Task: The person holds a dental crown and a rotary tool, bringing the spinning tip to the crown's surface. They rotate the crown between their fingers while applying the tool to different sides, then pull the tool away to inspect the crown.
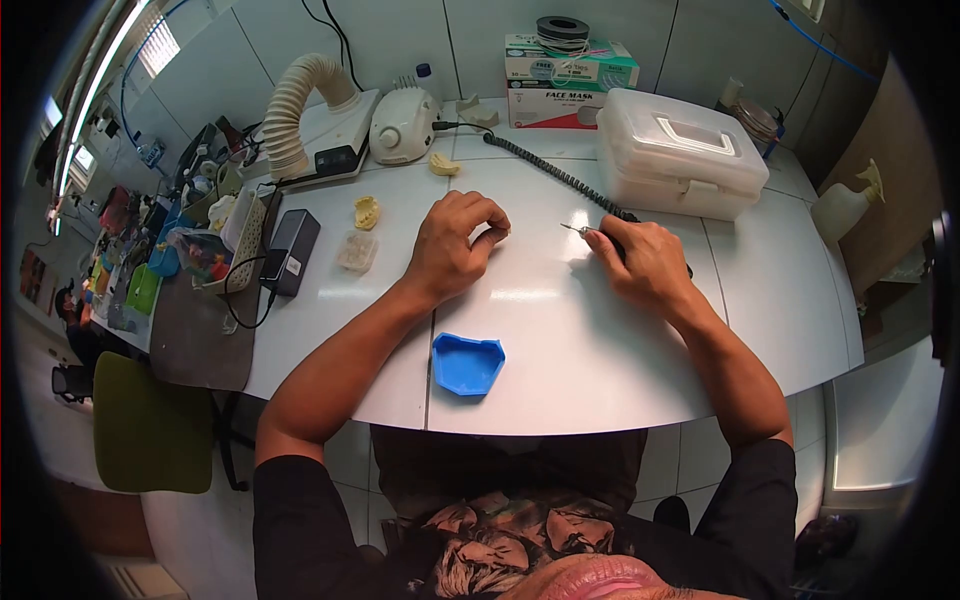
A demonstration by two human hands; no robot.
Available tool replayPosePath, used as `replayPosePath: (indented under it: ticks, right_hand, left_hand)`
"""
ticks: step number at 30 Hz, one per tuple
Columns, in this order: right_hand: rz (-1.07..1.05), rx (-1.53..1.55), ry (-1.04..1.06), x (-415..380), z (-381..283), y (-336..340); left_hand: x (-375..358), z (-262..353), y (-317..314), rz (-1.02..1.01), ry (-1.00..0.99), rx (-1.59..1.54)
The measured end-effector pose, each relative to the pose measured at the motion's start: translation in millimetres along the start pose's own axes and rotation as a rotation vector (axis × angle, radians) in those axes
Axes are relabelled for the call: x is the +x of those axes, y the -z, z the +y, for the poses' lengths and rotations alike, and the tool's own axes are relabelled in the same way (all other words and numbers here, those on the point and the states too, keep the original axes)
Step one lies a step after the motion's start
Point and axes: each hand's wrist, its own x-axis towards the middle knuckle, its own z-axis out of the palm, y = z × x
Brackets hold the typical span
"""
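Both hands rest on the white tabletop (560, 330), forearms laid flat, which appears to steady them for fine work. The left hand (455, 245) is curled, its fingers (487, 222) pinched almost shut on a small pale piece (497, 235) pressed near the surface; the piece is mostly hidden and cannot be identified.

The right hand (640, 262) is closed in a pen-like grip around a handpiece (592, 232), whose thin metal tip points left toward the pinched piece, near it but not touching. A coiled black cable (550, 172) runs from the handpiece back to the white control unit (403, 125) at the rear, leaving slack so the tool moves freely.

A blue tray (468, 364) sits at the near edge, between the forearms and apart from both hands. Yellowish dental casts (367, 212) lie to the left, beside a small clear container (357, 251). A lidded white case (680, 152) and face mask boxes (565, 80) stand at the back right; a ribbed suction hose (295, 110) rises at the back left.
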Motion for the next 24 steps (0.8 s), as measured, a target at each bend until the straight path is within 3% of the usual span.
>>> replayPosePath:
  ticks: [3, 6, 9, 12, 15, 24]
  right_hand:
    - [-0.01, -0.002, 0.004, -0.2, -1.9, 1.8]
    - [-0.013, -0.009, -0.002, -0.3, -3.6, 3.2]
    - [-0.009, -0.009, 0.01, 0.0, -2.2, 2.4]
    - [-0.023, -0.021, 0.009, 0.4, -1.7, 2.6]
    - [-0.002, -0.017, 0.026, -0.3, -1.6, 2.2]
    - [0.003, -0.019, 0.032, -0.5, -2.3, 2.1]
  left_hand:
    - [-4.0, 3.2, 1.2, -0.096, 0.039, 0.129]
    - [-1.9, 0.9, -2.4, 0.076, 0.016, 0.006]
    - [-5.5, -0.1, -4.1, -0.063, 0.079, 0.113]
    - [-3.6, 0.1, -4.8, 0.013, 0.091, 0.071]
    - [-5.9, 0.7, -4.0, -0.076, 0.08, 0.175]
    - [-5.4, 0.9, -3.5, -0.014, 0.039, 0.137]
